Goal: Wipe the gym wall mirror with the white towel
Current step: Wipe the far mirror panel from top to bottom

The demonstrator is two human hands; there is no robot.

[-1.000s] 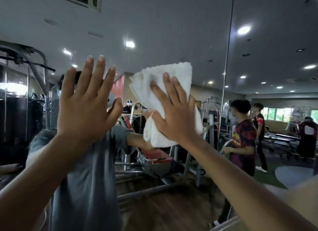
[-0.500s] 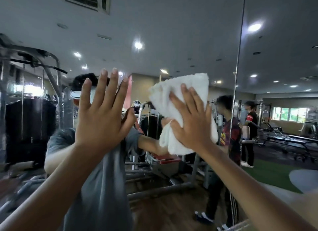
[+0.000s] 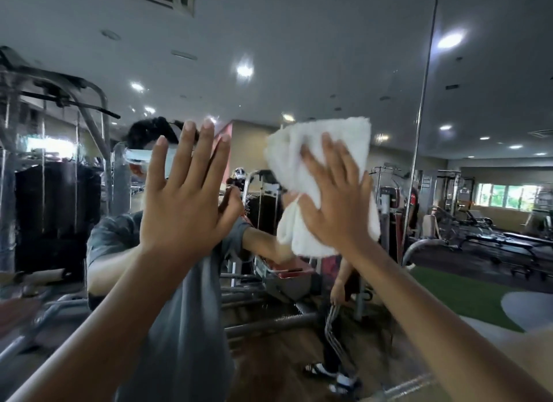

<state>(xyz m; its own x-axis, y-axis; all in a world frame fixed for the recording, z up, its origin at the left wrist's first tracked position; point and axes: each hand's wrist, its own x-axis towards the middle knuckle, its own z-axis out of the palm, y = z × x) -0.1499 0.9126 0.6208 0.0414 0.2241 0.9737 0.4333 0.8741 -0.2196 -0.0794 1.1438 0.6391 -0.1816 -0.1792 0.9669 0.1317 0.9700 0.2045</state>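
The wall mirror fills the view and reflects the gym and me. My right hand lies flat with spread, straight fingers on the folded white towel and presses it against the glass at about head height. My left hand is raised beside it, palm toward the mirror, fingers straight and spread, holding nothing; whether it touches the glass I cannot tell.
A vertical seam between mirror panels runs just right of the towel. The reflection shows weight machines, benches, a green mat and another person standing behind me.
The towel and my right hand have slid rightward along the mirror toward the seam. My left hand has kept its flat pose and moved along with it.
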